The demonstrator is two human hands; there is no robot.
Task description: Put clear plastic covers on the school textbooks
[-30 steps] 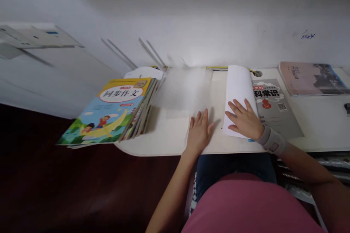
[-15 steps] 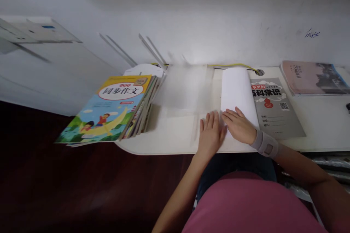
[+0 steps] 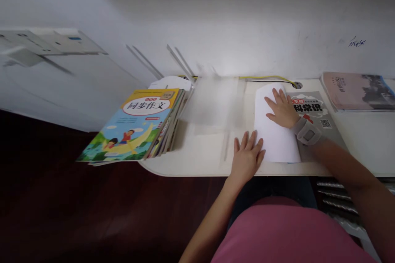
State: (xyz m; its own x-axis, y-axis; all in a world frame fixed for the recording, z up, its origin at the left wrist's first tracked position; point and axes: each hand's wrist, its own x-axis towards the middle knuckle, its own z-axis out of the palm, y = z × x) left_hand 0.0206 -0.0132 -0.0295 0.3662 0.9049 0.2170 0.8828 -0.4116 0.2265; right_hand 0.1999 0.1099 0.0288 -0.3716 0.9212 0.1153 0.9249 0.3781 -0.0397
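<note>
A grey-covered book lies on the white desk with a white sheet folded over its left part. My right hand lies flat on the upper part of that sheet, fingers spread, a grey band on the wrist. My left hand rests flat on the desk at the sheet's lower left edge, fingers stretched out. A clear plastic cover lies on the desk to the left of the sheet.
A slanted stack of books with a colourful cartoon cover overhangs the desk's left end. Another pinkish book lies at the far right. A yellow cable runs along the wall edge. Dark floor lies left of the desk.
My right hand has slid up the white sheet from its lower end toward its top. My left hand has moved right to the sheet's lower left edge.
</note>
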